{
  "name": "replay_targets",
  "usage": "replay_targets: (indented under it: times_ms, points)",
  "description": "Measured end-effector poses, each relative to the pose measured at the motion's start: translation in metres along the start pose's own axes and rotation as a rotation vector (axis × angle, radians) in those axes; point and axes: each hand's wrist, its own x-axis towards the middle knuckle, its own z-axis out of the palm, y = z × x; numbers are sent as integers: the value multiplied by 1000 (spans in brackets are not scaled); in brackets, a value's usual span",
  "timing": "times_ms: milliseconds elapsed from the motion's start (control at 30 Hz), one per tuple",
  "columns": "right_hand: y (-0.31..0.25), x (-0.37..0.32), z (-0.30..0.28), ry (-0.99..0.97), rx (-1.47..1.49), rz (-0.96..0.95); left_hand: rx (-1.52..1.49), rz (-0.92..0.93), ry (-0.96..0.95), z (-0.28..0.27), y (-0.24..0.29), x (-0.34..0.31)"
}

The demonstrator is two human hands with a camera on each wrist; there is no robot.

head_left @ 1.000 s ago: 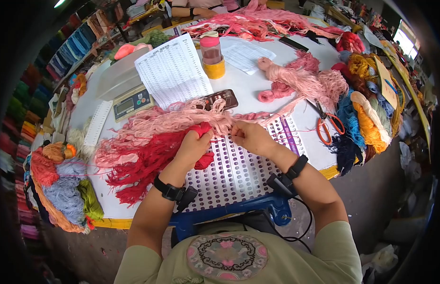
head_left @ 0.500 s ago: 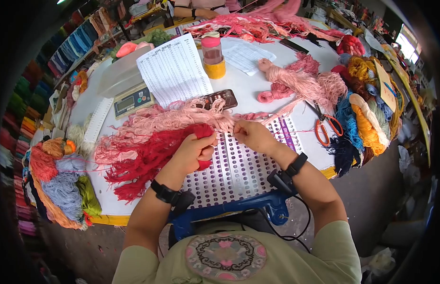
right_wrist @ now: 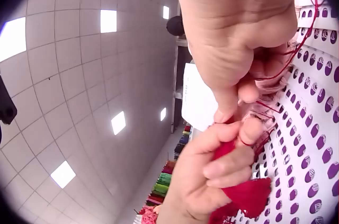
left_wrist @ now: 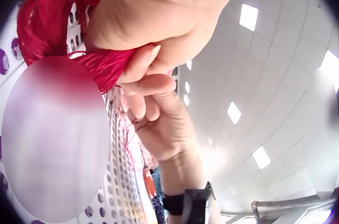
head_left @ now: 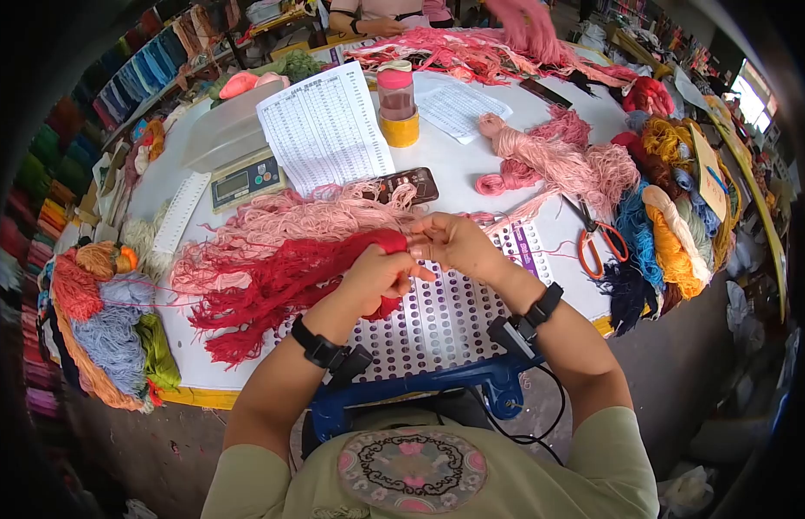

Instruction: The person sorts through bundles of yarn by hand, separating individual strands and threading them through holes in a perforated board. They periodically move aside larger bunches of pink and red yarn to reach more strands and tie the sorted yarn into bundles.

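both forearms [head_left: 279, 394] angle inward, the curled left grip [head_left: 378, 277] beside the right grip [head_left: 458, 247].

1. Two hands come together over the worktable: one left hand [head_left: 378, 277], one right hand [head_left: 458, 247].
2. One bundle of red yarn [head_left: 290, 292] fills the foreground.
3. Two black straps, one on the left wrist [head_left: 316, 346], one on the right [head_left: 545, 303].
4. One pair of orange-handled scissors [head_left: 590, 223] lies on the tabletop.
5. One pink-topped bottle [head_left: 395, 95], one yellow band [head_left: 400, 132] at its base.
6. One digital scale [head_left: 249, 182], one clear bin [head_left: 221, 134] behind.
7. One round floral motif [head_left: 411, 471] decorates the worker's shirt.
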Motion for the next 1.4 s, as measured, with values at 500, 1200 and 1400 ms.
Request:
replay_targets:
  times_ms: [500, 1200, 1400]
  points:
    - [39, 16, -19, -88, 32, 101, 1421, 577, 449, -34, 10, -29]
    - [-3, -8, -66, -41, 45, 206, 429, 278, 977, -166, 70, -163]
    - [34, 8, -89, 100, -172, 151, -5, 350, 518, -41, 59, -115]
